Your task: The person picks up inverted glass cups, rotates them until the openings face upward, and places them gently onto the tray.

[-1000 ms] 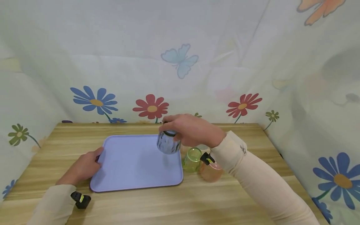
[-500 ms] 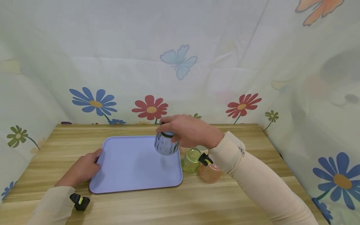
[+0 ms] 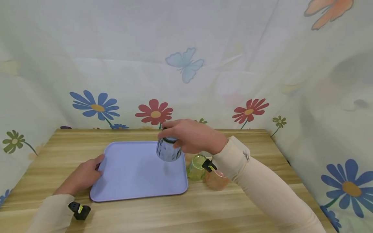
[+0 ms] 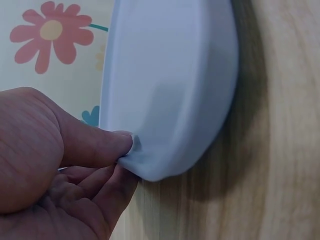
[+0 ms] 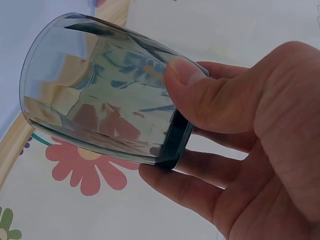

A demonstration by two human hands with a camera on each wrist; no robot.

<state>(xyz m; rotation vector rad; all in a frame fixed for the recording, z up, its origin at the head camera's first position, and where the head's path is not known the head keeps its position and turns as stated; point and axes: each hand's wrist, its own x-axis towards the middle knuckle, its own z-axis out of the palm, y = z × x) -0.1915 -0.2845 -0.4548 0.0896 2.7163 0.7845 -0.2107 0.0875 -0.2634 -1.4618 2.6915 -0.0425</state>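
Pinching a lavender, rectangular, plastic-looking tray by its edge, apparently for steadiness, the left hand sits opposite the right hand, which grips a bluish, faceted, glass-like tumbler by its dark base, mouth-down above the tray, presumably to spare the rim.

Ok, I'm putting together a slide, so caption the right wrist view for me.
A right hand grips a see-through glass by its dark base, with a red printed flower behind.
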